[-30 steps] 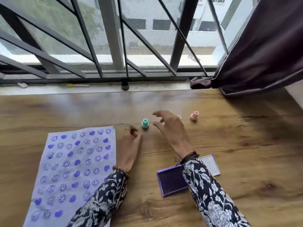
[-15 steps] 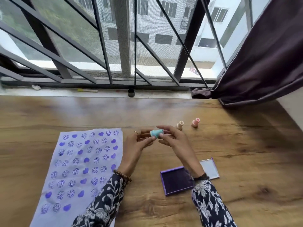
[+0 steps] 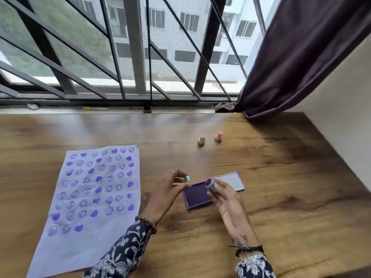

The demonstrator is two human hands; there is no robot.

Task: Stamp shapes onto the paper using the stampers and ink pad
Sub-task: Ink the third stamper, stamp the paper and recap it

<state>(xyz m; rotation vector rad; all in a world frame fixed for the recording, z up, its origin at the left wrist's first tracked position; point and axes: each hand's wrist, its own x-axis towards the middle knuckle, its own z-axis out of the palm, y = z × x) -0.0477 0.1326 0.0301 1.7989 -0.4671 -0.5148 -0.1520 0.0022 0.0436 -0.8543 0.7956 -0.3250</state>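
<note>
A white paper (image 3: 60, 247) covered with purple smiley and heart prints lies on the left of the wooden table (image 3: 281, 197). My right hand (image 3: 226, 203) holds a teal stamper (image 3: 210, 185) above the open purple ink pad (image 3: 197, 196), its inked face turned up. My left hand (image 3: 166, 192) pinches the stamper's small teal cap (image 3: 188, 179) just left of the pad. The pad's clear lid (image 3: 230, 180) lies open to the right. A cream stamper (image 3: 201, 139) and a pink stamper (image 3: 218, 136) stand farther back.
A barred window (image 3: 136, 57) runs along the table's far edge, with a small dark cap (image 3: 147, 109) and a yellow item (image 3: 94, 108) on the sill. A dark curtain (image 3: 301, 57) hangs at the back right, beside a wall (image 3: 345, 117).
I picked the teal stamper up from the table, brought it toward me over the ink pad and pulled its cap off; cap now in left hand, stamper in right.
</note>
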